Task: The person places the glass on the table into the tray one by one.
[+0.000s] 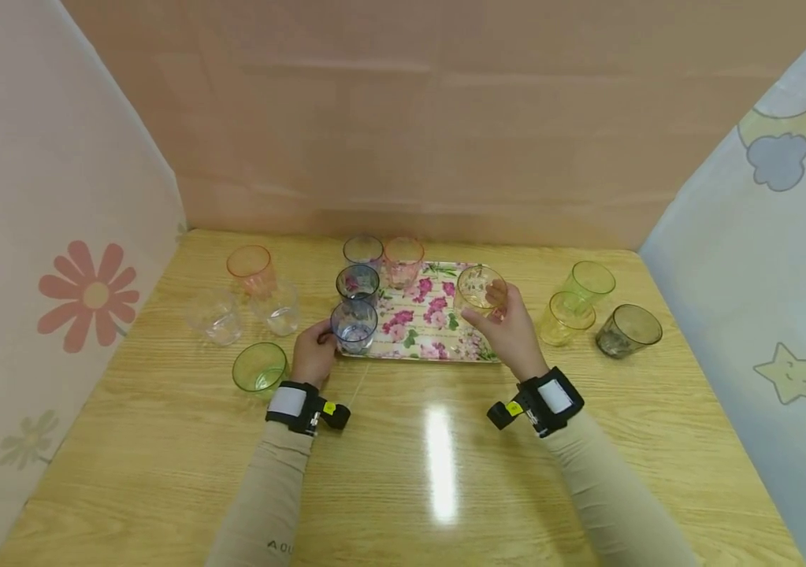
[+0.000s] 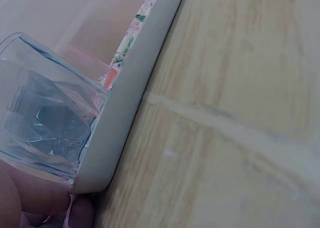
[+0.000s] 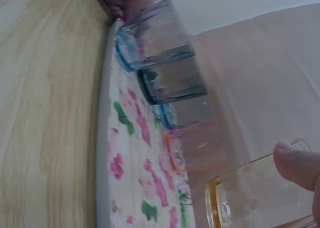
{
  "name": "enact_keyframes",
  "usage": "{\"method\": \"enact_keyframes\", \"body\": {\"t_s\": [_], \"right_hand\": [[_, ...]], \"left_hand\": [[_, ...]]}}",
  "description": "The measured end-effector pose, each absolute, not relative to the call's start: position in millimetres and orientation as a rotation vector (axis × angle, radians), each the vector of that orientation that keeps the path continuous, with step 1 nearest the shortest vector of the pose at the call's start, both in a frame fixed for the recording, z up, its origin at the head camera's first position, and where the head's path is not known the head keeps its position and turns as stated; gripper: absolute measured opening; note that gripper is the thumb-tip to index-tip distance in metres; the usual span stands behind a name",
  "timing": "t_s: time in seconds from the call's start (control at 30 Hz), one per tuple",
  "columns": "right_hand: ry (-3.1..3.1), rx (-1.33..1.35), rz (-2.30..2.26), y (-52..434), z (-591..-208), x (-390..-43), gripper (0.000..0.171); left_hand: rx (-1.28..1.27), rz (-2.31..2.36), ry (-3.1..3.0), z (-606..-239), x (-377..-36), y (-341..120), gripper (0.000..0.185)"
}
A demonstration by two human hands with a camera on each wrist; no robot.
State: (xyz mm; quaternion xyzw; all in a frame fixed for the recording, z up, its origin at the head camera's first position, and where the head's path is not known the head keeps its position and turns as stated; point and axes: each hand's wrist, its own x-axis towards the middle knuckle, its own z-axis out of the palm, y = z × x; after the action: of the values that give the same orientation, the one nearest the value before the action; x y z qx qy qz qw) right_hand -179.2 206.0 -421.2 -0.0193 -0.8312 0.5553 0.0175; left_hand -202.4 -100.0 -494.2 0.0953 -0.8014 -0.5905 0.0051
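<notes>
My right hand [image 1: 516,335] grips an amber-rimmed glass [image 1: 479,291] above the right part of a flowered tray [image 1: 438,303]. In the right wrist view the thumb presses that glass's side, and its base is off the tray. At the tray's front left corner, my left hand [image 1: 313,354] pinches the edge, seen closely in the left wrist view, with its fingers [image 2: 37,190] beside a blue glass [image 2: 50,118]. Behind the blue glass, a dark grey glass [image 1: 358,283] and a bluish glass [image 1: 363,250] form a row. A pink glass [image 1: 403,264] stands at the back.
Left of the tray stand an orange-red glass [image 1: 252,272], two clear glasses [image 1: 280,315] and a green glass [image 1: 261,370]. To the right are a green glass [image 1: 592,282], a yellow glass [image 1: 566,321] and a grey-brown glass [image 1: 628,331]. Cloth walls surround the wooden table [image 1: 388,457].
</notes>
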Motion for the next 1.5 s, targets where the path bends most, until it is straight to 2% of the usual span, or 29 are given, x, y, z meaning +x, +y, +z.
{"method": "enact_keyframes", "body": {"t_s": [0.7,0.87,1.07,1.3,1.5], "right_hand": [[-2.696,-0.185,1.694,130.9,-448.9,-223.5,0.076],[-2.732,-0.205,1.637,123.2,-455.8,-229.2,0.070],[-2.736,-0.188,1.602,116.8,-457.1,-229.0,0.077],[-2.736,-0.164,1.570,111.3,-457.4,-230.6,0.061],[-2.743,-0.160,1.561,108.8,-459.9,-232.0,0.063]], "left_hand": [[0.332,-1.876,-2.536,-496.5,-206.3,-103.6,0.038],[0.342,-1.887,-2.527,-497.8,-208.0,-101.8,0.039],[0.353,-1.887,-2.530,-498.6,-208.9,-100.4,0.038],[0.362,-1.896,-2.521,-497.8,-208.7,-101.2,0.038],[0.360,-1.872,-2.538,-496.9,-208.9,-101.3,0.038]]}}
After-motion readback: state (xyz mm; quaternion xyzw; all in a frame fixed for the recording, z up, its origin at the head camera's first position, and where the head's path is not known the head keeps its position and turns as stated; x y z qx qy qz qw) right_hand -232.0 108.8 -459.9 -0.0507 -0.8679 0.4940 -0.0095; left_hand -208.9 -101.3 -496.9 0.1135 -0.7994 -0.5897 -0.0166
